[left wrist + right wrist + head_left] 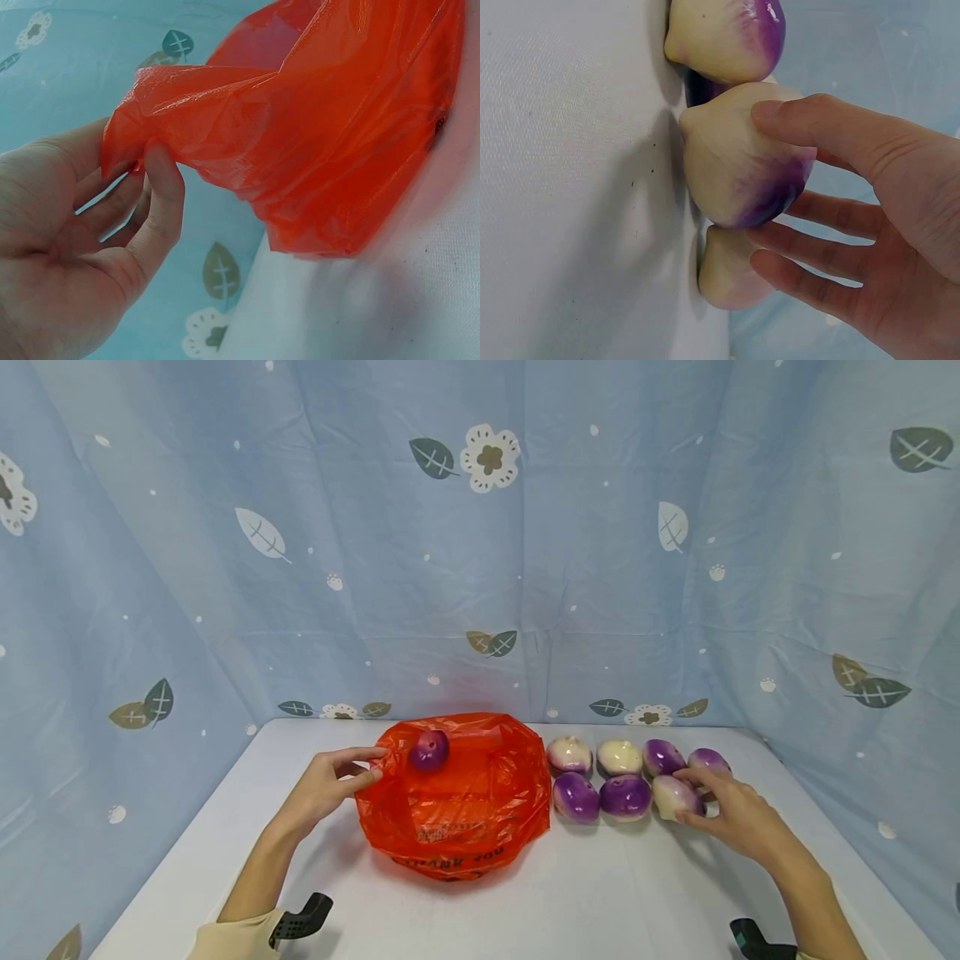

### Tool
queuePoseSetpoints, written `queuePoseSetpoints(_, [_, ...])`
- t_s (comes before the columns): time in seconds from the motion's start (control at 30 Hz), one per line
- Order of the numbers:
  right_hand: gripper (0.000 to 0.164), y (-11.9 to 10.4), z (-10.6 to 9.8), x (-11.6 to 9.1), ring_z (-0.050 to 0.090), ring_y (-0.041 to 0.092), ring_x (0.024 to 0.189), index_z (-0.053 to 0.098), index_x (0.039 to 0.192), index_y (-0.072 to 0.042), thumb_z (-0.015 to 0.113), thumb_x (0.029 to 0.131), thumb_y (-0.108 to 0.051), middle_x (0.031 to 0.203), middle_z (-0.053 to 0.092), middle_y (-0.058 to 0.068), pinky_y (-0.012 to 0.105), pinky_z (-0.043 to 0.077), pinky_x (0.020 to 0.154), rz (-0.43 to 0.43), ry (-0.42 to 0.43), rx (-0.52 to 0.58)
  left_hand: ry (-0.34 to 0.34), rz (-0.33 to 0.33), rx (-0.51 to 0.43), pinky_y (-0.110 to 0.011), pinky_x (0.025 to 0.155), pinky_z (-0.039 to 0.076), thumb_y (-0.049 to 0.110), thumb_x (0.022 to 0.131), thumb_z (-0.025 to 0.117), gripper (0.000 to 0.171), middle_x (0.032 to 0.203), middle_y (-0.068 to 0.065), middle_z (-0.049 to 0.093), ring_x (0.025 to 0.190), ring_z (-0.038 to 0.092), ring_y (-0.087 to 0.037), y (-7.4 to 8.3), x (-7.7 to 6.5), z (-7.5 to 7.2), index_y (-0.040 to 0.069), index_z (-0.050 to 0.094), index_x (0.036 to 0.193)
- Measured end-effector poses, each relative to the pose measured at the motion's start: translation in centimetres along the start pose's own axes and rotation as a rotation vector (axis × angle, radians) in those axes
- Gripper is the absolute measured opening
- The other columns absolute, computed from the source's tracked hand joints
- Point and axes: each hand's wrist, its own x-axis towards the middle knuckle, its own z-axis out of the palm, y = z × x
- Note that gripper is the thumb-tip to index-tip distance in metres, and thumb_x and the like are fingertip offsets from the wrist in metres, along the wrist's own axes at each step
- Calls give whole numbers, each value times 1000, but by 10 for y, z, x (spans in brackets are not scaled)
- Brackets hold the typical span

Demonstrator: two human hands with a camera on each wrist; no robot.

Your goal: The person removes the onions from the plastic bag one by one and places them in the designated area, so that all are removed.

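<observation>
My left hand (326, 789) pinches the left rim of a red plastic bag (457, 781) between thumb and fingers, which the left wrist view shows up close on the bag (300, 127). The bag's mouth gapes, and a purple turnip (429, 750) lies inside near the back left. To the right, my right hand (735, 810) holds a white-and-purple turnip (673, 797) at the near right end of a group. In the right wrist view, the thumb lies on one side of this turnip (739, 154) and the fingers reach round the other. It appears still at table level.
Several more turnips stand close together in two rows right of the bag, including a pale one (619, 758) behind and a purple one (626, 797) in front. They sit on a white table (525, 910). A blue patterned curtain (480, 568) hangs behind it.
</observation>
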Motion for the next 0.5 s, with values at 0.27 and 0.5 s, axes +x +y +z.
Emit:
queuePoseSetpoints(0.27, [53,2,2,0,68,29,94,62,122,-12,84,76,-28,106,69,12,54,54,76,9,-3,-10,-1,1,4,-28,72,56,31,89,72,41,111,-12,70,93,64,-24,0,0,1,17,67,127])
queuePoseSetpoints(0.5, [52,2,3,-1,68,31,94,62,123,-12,83,77,-26,105,70,13,54,54,76,-8,2,-6,-6,-3,-5,-28,72,55,30,89,72,41,113,-14,69,93,63,-25,-1,0,0,16,66,128])
